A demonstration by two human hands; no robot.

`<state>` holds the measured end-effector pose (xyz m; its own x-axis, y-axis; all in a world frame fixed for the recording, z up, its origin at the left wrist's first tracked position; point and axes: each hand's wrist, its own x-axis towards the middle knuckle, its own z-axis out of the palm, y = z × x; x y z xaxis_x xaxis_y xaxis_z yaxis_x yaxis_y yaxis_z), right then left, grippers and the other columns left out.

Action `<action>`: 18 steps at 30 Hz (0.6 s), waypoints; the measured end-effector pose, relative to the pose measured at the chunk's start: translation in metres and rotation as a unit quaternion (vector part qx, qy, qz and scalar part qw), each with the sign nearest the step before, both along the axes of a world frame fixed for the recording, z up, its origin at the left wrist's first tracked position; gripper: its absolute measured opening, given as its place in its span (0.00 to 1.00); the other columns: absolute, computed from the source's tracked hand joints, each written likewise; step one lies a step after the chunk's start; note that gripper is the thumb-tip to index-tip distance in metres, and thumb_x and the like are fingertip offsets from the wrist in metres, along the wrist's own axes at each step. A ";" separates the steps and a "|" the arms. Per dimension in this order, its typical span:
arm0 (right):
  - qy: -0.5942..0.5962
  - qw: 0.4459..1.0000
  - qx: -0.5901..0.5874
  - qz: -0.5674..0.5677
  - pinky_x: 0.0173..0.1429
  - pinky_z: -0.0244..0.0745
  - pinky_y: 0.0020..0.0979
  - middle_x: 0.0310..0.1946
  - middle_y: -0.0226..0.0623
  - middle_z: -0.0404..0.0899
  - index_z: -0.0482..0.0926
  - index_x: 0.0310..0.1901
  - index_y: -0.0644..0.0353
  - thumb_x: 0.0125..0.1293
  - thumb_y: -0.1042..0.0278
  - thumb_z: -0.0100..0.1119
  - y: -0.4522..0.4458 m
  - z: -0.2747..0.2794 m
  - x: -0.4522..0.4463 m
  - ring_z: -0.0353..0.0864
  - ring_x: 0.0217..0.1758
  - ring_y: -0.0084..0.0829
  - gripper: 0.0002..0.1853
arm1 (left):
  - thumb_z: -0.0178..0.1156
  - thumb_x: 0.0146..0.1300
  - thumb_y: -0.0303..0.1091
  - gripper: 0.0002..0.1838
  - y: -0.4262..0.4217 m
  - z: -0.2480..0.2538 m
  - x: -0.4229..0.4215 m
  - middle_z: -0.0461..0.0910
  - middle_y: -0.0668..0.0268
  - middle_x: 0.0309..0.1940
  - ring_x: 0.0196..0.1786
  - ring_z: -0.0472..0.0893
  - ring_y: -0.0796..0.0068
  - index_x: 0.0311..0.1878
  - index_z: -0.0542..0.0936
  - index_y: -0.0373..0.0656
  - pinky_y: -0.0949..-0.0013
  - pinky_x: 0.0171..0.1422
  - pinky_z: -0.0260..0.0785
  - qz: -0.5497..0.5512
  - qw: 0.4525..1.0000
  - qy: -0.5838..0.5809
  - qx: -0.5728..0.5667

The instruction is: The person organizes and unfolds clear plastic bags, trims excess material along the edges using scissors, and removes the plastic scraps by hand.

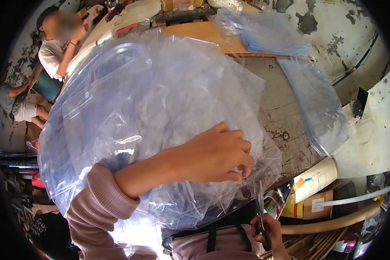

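A big pile of clear, bluish plastic sheeting (160, 99) spreads over the work table in front of me. My left hand (223, 154) reaches across it, fingers bent and pinched at the sheeting's near right edge. Below and to the right, close to my body, my right hand (268, 229) is closed round the handles of a pair of scissors (260, 203). The blades point up toward the sheeting by my left fingertips. Whether the blades touch the plastic, I cannot tell.
Folded clear sheets (273, 37) lie at the back, and another flat stack (316, 102) rests on the right. A phone (360, 102) stands beyond it. A cardboard box (317, 206) is lower right. People (52, 52) sit at far left; a capped head (50, 232) shows lower left.
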<state>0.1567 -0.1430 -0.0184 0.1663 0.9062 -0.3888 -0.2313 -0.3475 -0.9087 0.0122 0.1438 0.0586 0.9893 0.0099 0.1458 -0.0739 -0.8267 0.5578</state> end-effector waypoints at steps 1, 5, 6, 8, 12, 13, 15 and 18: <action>0.008 1.000 -0.010 0.007 0.30 0.66 0.20 0.24 0.33 0.76 0.72 0.44 0.66 0.42 0.50 0.76 -0.001 0.000 0.001 0.73 0.26 0.19 0.35 | 0.62 0.55 0.44 0.07 -0.001 -0.001 0.001 0.73 0.77 0.31 0.43 0.71 0.76 0.33 0.80 0.54 0.68 0.49 0.57 0.005 1.000 0.015 0.011; -0.053 0.998 -0.028 0.037 0.30 0.65 0.19 0.24 0.32 0.76 0.72 0.44 0.67 0.43 0.52 0.77 0.001 0.002 0.003 0.73 0.26 0.19 0.33 | 0.63 0.55 0.44 0.07 0.001 -0.002 0.001 0.74 0.76 0.30 0.41 0.70 0.76 0.32 0.81 0.54 0.68 0.48 0.56 0.004 1.000 0.025 -0.006; -0.049 0.998 -0.029 0.040 0.32 0.68 0.20 0.25 0.31 0.76 0.74 0.44 0.66 0.43 0.60 0.77 0.002 0.004 0.004 0.74 0.28 0.18 0.29 | 0.63 0.55 0.44 0.07 0.002 -0.002 0.001 0.74 0.76 0.30 0.41 0.70 0.76 0.32 0.81 0.54 0.68 0.48 0.56 0.003 1.000 0.027 -0.005; -0.052 0.997 -0.024 0.049 0.34 0.72 0.20 0.27 0.30 0.77 0.76 0.44 0.65 0.43 0.66 0.77 0.004 0.006 0.006 0.75 0.31 0.18 0.26 | 0.62 0.56 0.41 0.05 0.003 -0.004 0.001 0.74 0.76 0.29 0.41 0.70 0.75 0.32 0.81 0.53 0.68 0.48 0.56 -0.002 0.999 0.029 -0.033; -0.076 0.995 -0.020 0.059 0.33 0.72 0.20 0.27 0.29 0.77 0.77 0.44 0.64 0.42 0.65 0.77 0.004 0.008 0.008 0.75 0.30 0.17 0.27 | 0.60 0.58 0.38 0.04 -0.001 -0.002 0.001 0.74 0.74 0.30 0.41 0.70 0.74 0.32 0.80 0.51 0.68 0.48 0.57 0.017 0.999 0.043 -0.003; -0.090 0.993 -0.023 0.074 0.33 0.73 0.20 0.27 0.28 0.78 0.77 0.44 0.64 0.41 0.65 0.77 0.004 0.009 0.009 0.76 0.30 0.17 0.27 | 0.59 0.59 0.38 0.05 0.000 -0.005 0.001 0.73 0.73 0.29 0.41 0.70 0.73 0.32 0.80 0.50 0.67 0.47 0.57 0.018 0.999 0.031 0.001; -0.103 0.990 -0.030 0.090 0.33 0.73 0.20 0.26 0.27 0.78 0.77 0.44 0.63 0.41 0.65 0.78 0.005 0.011 0.011 0.76 0.30 0.16 0.27 | 0.58 0.59 0.37 0.05 -0.001 -0.009 0.001 0.72 0.72 0.29 0.40 0.70 0.73 0.31 0.80 0.49 0.67 0.47 0.58 0.018 1.000 0.020 0.001; -0.122 0.988 -0.026 0.094 0.33 0.74 0.20 0.26 0.27 0.78 0.78 0.44 0.62 0.39 0.65 0.79 0.006 0.014 0.011 0.76 0.29 0.15 0.28 | 0.57 0.59 0.38 0.07 -0.003 -0.013 0.001 0.70 0.71 0.28 0.39 0.69 0.72 0.29 0.79 0.48 0.67 0.47 0.58 0.028 1.000 -0.007 -0.002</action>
